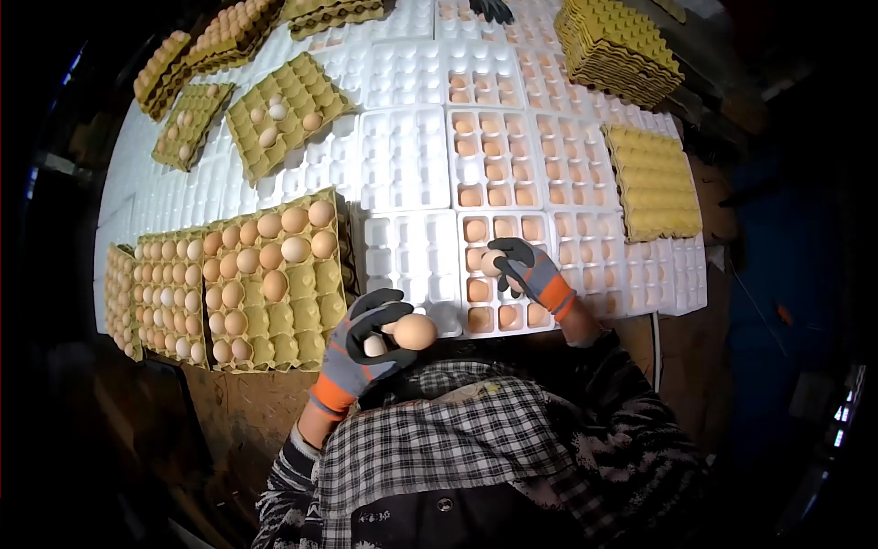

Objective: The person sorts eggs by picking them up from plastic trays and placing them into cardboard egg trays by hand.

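My left hand point(370, 340), in a grey and black glove with an orange cuff, is curled round several eggs point(415, 332) near the table's front edge. It is just right of a pulp tray point(315, 306) partly filled with brown eggs. My right hand point(521, 268), gloved the same way, holds an egg point(493, 263) between its fingers over a white foam tray point(465, 327). Eggs sit in many of that tray's compartments; some lie hidden under the hand. Between my hands stands a white foam tray point(409, 247) with bare compartments.
Stacked pulp trays point(617, 55) stand at the back right, with a yellowish tray point(654, 183) nearer. Pulp trays holding a few eggs point(283, 110) lie at the back left. Foam trays with eggs point(574, 160) extend right. A dark glove point(492, 11) shows at the far edge.
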A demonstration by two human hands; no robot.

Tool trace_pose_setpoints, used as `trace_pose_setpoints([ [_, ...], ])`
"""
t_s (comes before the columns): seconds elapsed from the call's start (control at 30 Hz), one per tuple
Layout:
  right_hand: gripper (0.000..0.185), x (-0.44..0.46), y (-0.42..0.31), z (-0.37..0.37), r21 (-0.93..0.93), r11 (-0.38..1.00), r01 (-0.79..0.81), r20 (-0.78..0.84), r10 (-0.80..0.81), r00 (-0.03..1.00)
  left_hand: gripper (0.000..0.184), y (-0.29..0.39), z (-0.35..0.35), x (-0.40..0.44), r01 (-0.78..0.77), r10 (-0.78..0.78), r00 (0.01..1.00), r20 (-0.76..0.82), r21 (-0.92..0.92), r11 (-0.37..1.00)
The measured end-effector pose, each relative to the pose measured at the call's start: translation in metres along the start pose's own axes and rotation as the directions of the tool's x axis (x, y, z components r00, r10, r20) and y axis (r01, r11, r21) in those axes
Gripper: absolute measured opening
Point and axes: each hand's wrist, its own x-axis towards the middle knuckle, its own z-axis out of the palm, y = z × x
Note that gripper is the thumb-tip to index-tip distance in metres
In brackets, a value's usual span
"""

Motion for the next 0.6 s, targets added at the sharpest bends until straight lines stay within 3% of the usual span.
trace_pose_setpoints([
  [0.03,0.033,-0.001,0.007,0.007,0.054,0.998,-0.028,0.074,0.024,0.997,0.055,0.0,0.014,0.003,-0.043,0.036,0.998,0.045,0.17,0.985],
  [0.07,0.033,-0.005,0.013,0.02,0.04,0.996,0.076,0.1,-0.08,0.992,0.054,-0.005,0.029,0.001,0.038,-0.048,0.997,0.064,0.152,0.988],
  [0.1,0.035,-0.005,0.02,0.028,-0.177,0.969,0.17,0.16,-0.142,0.977,0.053,-0.009,0.039,0.001,0.13,-0.154,0.983,0.101,0.214,0.968],
  [0.13,0.036,-0.008,0.026,0.035,-0.434,0.841,0.323,0.143,-0.289,0.947,0.053,-0.012,0.048,-0.002,0.087,-0.112,0.991,0.074,0.289,0.953],
  [0.17,0.038,-0.014,0.023,0.039,-0.658,0.623,0.424,0.164,-0.431,0.887,0.053,-0.015,0.055,-0.003,0.042,-0.064,0.997,0.05,0.363,0.931],
  [0.23,0.041,-0.026,0.021,0.026,-0.693,0.612,0.382,0.144,-0.402,0.904,0.052,-0.027,0.07,-0.004,0.067,-0.114,0.99,0.078,0.453,0.889],
  [0.3,0.042,-0.031,0.028,0.001,-0.824,0.447,0.347,0.1,-0.488,0.867,0.051,-0.04,0.085,-0.007,0.094,-0.171,0.981,0.092,0.541,0.836],
  [0.37,0.047,-0.03,0.03,-0.02,-0.919,0.324,0.223,0.122,-0.305,0.944,0.053,-0.05,0.095,-0.007,0.15,-0.319,0.935,0.153,0.644,0.75],
  [0.43,0.049,-0.025,0.036,-0.03,-0.944,0.233,0.233,0.187,-0.202,0.961,0.055,-0.048,0.095,-0.005,0.156,-0.342,0.927,0.151,0.676,0.721],
  [0.47,0.049,-0.024,0.029,-0.028,-0.941,0.232,0.248,0.203,-0.201,0.958,0.055,-0.052,0.095,-0.008,0.202,-0.273,0.96,0.053,0.542,0.815],
  [0.5,0.047,-0.023,0.016,-0.023,-0.907,0.33,0.262,0.191,-0.235,0.953,0.056,-0.052,0.094,-0.011,0.22,-0.215,0.975,-0.056,0.394,0.892],
  [0.53,0.046,-0.02,0.008,-0.017,-0.862,0.424,0.276,0.174,-0.265,0.949,0.058,-0.051,0.091,-0.011,0.242,-0.243,0.969,-0.052,0.42,0.874],
  [0.57,0.046,-0.013,0.007,-0.01,-0.859,0.424,0.288,0.185,-0.266,0.946,0.058,-0.054,0.093,-0.012,0.251,-0.248,0.967,-0.063,0.424,0.87],
  [0.6,0.043,-0.006,0.006,0.0,-0.739,0.503,0.449,0.257,-0.405,0.877,0.058,-0.061,0.096,-0.013,0.314,-0.33,0.942,-0.055,0.485,0.816],
])
